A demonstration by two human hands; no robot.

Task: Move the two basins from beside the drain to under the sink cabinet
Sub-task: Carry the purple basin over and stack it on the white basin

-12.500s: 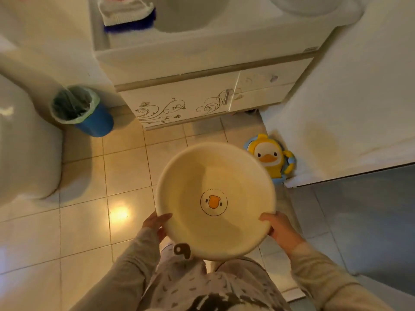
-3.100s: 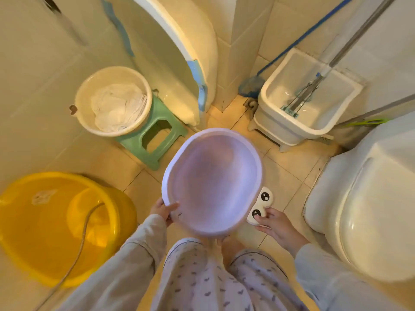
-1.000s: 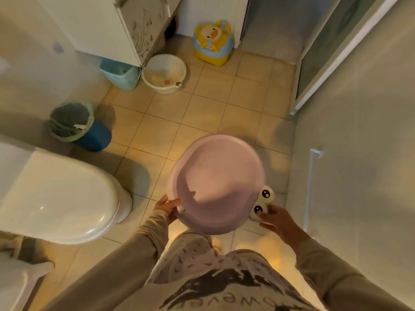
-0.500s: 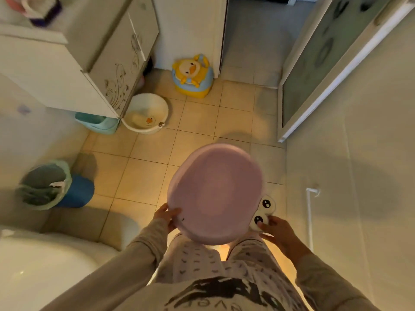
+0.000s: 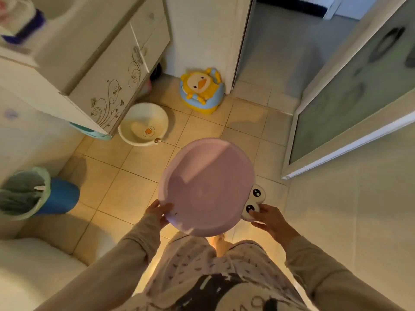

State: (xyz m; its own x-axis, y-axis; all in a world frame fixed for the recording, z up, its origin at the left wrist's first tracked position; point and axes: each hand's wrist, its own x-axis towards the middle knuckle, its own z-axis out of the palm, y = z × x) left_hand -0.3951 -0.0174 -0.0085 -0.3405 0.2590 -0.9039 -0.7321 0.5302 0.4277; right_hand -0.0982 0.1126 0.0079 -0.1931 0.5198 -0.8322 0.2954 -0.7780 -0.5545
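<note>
I carry a pink oval basin (image 5: 206, 187) level in front of my body, above the tiled floor. My left hand (image 5: 160, 211) grips its near left rim. My right hand (image 5: 268, 218) holds the white tab with two cartoon eyes (image 5: 253, 202) on its right rim. A cream round basin (image 5: 143, 124) with a duck picture inside stands on the floor, half tucked under the front edge of the sink cabinet (image 5: 112, 86), up and to the left of the pink basin.
A teal tub (image 5: 92, 132) peeks out under the cabinet left of the cream basin. A yellow duck potty (image 5: 201, 90) stands by the doorway. A blue bin with a green liner (image 5: 36, 194) sits at left; a toilet (image 5: 33, 272) fills the lower left. A glass door (image 5: 354, 97) stands at right.
I have turned and stepped closer to the sink cabinet with the pink basin; the cream basin and duck potty now appear nearer. Both hands keep the same grip.
</note>
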